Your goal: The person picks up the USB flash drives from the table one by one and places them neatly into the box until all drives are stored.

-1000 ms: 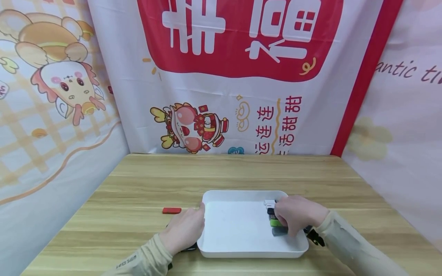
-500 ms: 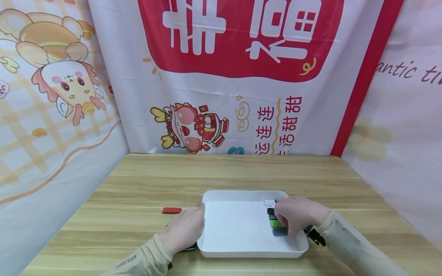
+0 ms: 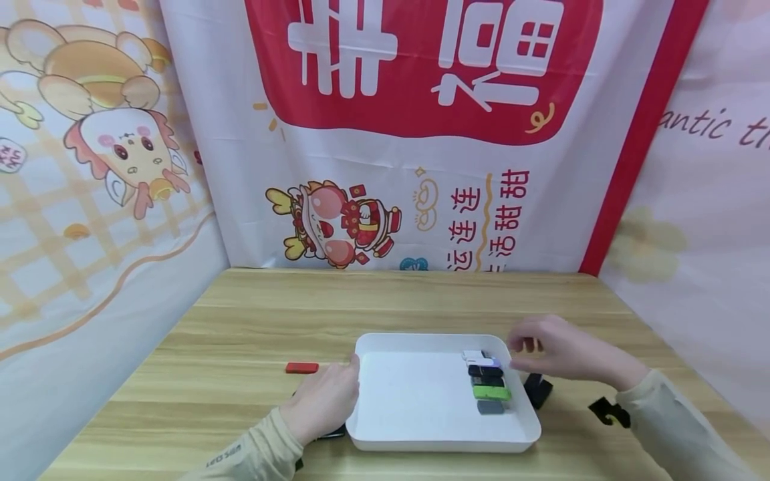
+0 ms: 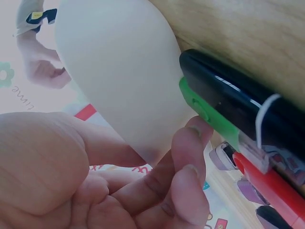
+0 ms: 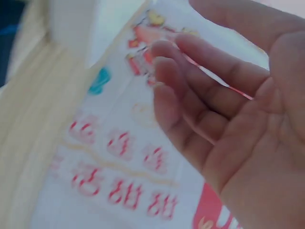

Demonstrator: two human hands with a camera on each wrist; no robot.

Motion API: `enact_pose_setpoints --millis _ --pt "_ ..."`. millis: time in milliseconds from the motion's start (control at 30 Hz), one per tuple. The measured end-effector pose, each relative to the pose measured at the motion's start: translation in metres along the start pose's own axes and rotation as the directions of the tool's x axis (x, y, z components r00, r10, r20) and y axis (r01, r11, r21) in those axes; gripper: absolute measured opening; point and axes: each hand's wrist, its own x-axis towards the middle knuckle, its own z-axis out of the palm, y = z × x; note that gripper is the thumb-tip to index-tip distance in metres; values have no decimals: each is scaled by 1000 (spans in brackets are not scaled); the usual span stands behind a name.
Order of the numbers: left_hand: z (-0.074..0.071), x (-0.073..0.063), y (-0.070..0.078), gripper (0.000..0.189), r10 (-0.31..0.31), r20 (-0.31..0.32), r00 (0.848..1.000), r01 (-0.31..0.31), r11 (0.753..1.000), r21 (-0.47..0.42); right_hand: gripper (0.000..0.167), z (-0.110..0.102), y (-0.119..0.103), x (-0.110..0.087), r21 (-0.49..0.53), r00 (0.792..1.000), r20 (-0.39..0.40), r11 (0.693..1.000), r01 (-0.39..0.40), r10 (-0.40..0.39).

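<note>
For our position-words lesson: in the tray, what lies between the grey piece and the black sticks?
A green stick lies between the grey piece and the black sticks; the head view shows it.

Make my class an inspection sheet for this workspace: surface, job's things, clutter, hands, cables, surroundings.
Surface: pale wood-grain tabletop.
Job's things: white rectangular tray with a row of small flat white, black, green and grey sticks along its right side; red oblong stick left of the tray.
Clutter: black angular object right of the tray, identity unclear.
Hands: left hand grips the tray's left rim; right hand is beside the right rim, holding nothing.
Cables: nothing seen.
Surroundings: printed red-and-white fabric backdrop.
</note>
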Motion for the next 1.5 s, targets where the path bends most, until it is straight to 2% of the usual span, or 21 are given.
enact_pose_setpoints --millis 133,267,433,667,967,1200,1500 --pt "1 1 1 43 -2 1 1000 2 1000 2 19 2 28 -24 8 995 -79 998 61 -60" --pt "3 1 1 43 -5 3 1000 5 1000 6 22 7 50 -44 62 995 -54 994 89 -85" --pt "4 1 1 44 2 -3 1000 -2 1000 12 27 16 61 -57 105 991 -46 986 130 -126" --pt "5 -1 0 43 6 -11 1000 -6 1000 10 30 25 62 -57 50 986 -61 986 160 -157" --pt "5 0 0 42 12 -20 1000 -12 1000 15 34 31 56 -55 -42 999 -13 998 38 -39" --pt "5 1 -1 43 15 -21 1000 -14 1000 25 33 35 55 -56 -58 998 -25 997 50 -51" --pt "3 0 0 44 20 7 1000 -20 1000 -2 32 36 57 -55 -61 1000 -6 998 -4 4"
